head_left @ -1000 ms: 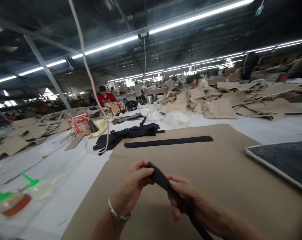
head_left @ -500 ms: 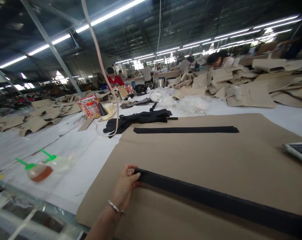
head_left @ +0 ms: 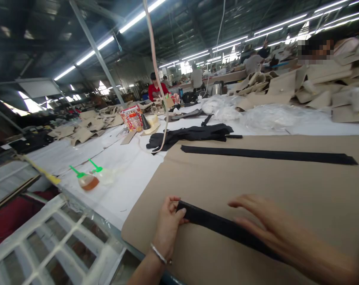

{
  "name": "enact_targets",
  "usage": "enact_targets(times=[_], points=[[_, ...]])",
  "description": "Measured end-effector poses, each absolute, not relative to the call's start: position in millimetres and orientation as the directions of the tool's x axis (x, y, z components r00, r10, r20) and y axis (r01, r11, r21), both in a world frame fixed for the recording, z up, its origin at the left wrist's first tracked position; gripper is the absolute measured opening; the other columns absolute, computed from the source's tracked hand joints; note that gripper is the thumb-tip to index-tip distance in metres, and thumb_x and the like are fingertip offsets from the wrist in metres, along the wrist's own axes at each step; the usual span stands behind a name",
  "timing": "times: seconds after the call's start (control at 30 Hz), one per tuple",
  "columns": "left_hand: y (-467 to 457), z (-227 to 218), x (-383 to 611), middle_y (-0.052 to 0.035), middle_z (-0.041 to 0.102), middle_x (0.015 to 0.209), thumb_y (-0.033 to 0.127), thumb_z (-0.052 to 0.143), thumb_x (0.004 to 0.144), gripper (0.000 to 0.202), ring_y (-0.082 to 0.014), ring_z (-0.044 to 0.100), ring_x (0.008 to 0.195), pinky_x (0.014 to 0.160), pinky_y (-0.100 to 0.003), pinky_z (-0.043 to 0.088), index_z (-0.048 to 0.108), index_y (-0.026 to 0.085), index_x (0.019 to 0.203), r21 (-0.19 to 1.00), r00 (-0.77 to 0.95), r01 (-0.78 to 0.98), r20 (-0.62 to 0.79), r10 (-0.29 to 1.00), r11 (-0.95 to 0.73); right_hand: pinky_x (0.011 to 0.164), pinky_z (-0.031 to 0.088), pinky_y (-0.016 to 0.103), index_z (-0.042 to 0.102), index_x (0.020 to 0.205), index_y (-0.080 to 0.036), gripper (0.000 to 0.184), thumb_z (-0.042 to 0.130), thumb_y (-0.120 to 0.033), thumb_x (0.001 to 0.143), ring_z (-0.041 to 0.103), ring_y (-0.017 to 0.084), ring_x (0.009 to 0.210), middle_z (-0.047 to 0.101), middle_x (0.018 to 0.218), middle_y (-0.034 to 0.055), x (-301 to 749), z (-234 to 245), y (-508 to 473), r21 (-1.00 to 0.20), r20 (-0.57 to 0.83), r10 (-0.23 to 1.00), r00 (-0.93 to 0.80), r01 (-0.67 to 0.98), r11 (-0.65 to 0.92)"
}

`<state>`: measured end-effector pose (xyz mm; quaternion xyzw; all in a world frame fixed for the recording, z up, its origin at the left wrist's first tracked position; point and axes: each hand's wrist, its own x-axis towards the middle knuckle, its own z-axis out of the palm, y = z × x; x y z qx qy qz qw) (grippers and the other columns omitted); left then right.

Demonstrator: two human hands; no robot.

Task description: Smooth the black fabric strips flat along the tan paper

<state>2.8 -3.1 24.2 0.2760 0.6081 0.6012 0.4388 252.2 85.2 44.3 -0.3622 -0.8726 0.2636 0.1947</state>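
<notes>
My left hand [head_left: 169,219], with a silver bracelet at the wrist, pinches the left end of a black fabric strip [head_left: 215,221] between thumb and fingers. Over the strip's right part is my right hand [head_left: 261,215], a little blurred, fingers stretched out and thumb apart. It covers some of the strip; I cannot tell whether it touches it. A second black strip [head_left: 256,153] lies flat farther back on the brown sheet [head_left: 209,180]. Behind that, a heap of black strips [head_left: 194,133] sits at the sheet's back left corner.
Two squeeze bottles with green nozzles [head_left: 88,182] lie on the white table [head_left: 132,170]. Beyond are clear plastic bags [head_left: 265,116], a patterned red packet [head_left: 132,118] and piles of beige pieces [head_left: 283,87]. A hose hangs down [head_left: 153,43]. Other people work farther off.
My right hand has come into view over the strip. The left hand keeps its pinch on the strip's end. The view has turned left, so the surroundings appear farther right.
</notes>
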Motion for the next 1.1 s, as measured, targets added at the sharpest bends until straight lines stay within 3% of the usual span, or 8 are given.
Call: enact_targets(times=[0.1,0.23,0.47,0.53,0.63,0.73,0.9,1.1], points=[[-6.6,22.5,-0.4,-0.0038,0.065,0.082,0.028,0.07,0.067,0.039,-0.0188,0.065,0.075,0.063,-0.029,0.055,0.048,0.018,0.097,0.982,-0.466,-0.15,-0.171,0.868,0.113,0.094,0.038,0.044,0.062,0.116,-0.024,0.026,0.057,-0.031,0.092,0.055,0.026,0.109,0.063,0.116,0.0066,178.5,53.3,77.1,-0.591,0.005,0.646,-0.763,0.519,0.617],[-11.0,17.3,-12.8,-0.0054,0.065,0.082,0.025,0.069,0.066,0.035,-0.0211,0.066,0.076,0.065,-0.031,0.054,0.051,0.018,0.095,0.993,-0.516,-0.039,-0.113,0.849,0.109,0.084,0.035,0.04,0.065,0.101,-0.023,0.021,0.055,-0.013,0.086,0.058,0.023,0.098,0.067,0.097,0.0031,122.4,45.7,71.8,-0.574,-0.09,0.678,-0.73,0.594,0.564],[-20.0,12.5,-24.2,-0.0063,0.065,0.096,0.013,0.062,0.076,0.026,-0.0208,0.062,0.085,0.081,-0.035,0.05,0.061,0.019,0.101,0.958,-0.581,0.256,0.046,0.813,0.129,0.088,0.032,0.041,0.059,0.117,-0.022,0.032,0.062,-0.021,0.085,0.05,0.026,0.112,0.059,0.119,0.008,129.5,37.2,75.4,-0.5,-0.06,0.743,-0.667,0.664,0.556],[-21.2,12.8,-22.2,-0.0076,0.064,0.107,0.013,0.056,0.083,0.028,-0.0223,0.061,0.095,0.089,-0.039,0.048,0.06,0.021,0.109,0.886,-0.496,0.461,0.212,0.842,0.048,0.087,0.032,0.04,0.059,0.118,-0.022,0.033,0.06,-0.017,0.085,0.05,0.026,0.112,0.06,0.118,0.0079,129.1,36.5,75.7,-0.49,-0.037,0.722,-0.69,0.643,0.589],[-21.3,13.4,-21.3,-0.0085,0.061,0.117,0.008,0.042,0.091,0.034,-0.0227,0.056,0.11,0.097,-0.041,0.046,0.058,0.022,0.118,0.632,-0.126,0.754,0.41,0.903,-0.182,0.086,0.031,0.039,0.057,0.12,-0.023,0.037,0.055,-0.01,0.085,0.05,0.025,0.111,0.06,0.121,0.0067,127.5,28.6,76.2,-0.499,0.058,0.675,-0.736,0.564,0.658],[-22.2,12.3,-25.6,-0.009,0.061,0.121,0.006,0.04,0.092,0.036,-0.0232,0.054,0.114,0.1,-0.043,0.046,0.057,0.02,0.12,0.434,0.116,0.859,0.35,0.93,-0.27,0.088,0.032,0.038,0.056,0.122,-0.024,0.041,0.05,-0.006,0.086,0.05,0.024,0.11,0.062,0.118,0.0055,128.2,17.6,78.1,-0.542,0.13,0.654,-0.745,0.499,0.676],[-29.8,5.9,-34.2,-0.0122,0.06,0.127,0.007,0.041,0.093,0.037,-0.0247,0.054,0.118,0.102,-0.044,0.047,0.053,0.014,0.127,0.249,0.194,0.931,0.281,0.94,-0.267,0.092,0.037,0.035,0.057,0.119,-0.021,0.035,0.049,-0.008,0.088,0.051,0.022,0.111,0.056,0.121,0.0084,127.3,18.0,80.6,-0.616,0.144,0.709,-0.69,0.498,0.61],[-37.7,2.9,-33.8,-0.0153,0.06,0.128,0.006,0.04,0.092,0.039,-0.0267,0.056,0.118,0.1,-0.044,0.05,0.052,0.011,0.129,0.133,0.206,0.959,0.278,0.938,-0.25,0.092,0.035,0.046,0.057,0.112,-0.016,0.023,0.059,-0.02,0.089,0.052,0.032,0.111,0.06,0.113,0.0138,110.2,42.2,77.9,-0.373,-0.129,0.743,-0.657,0.726,0.578]])
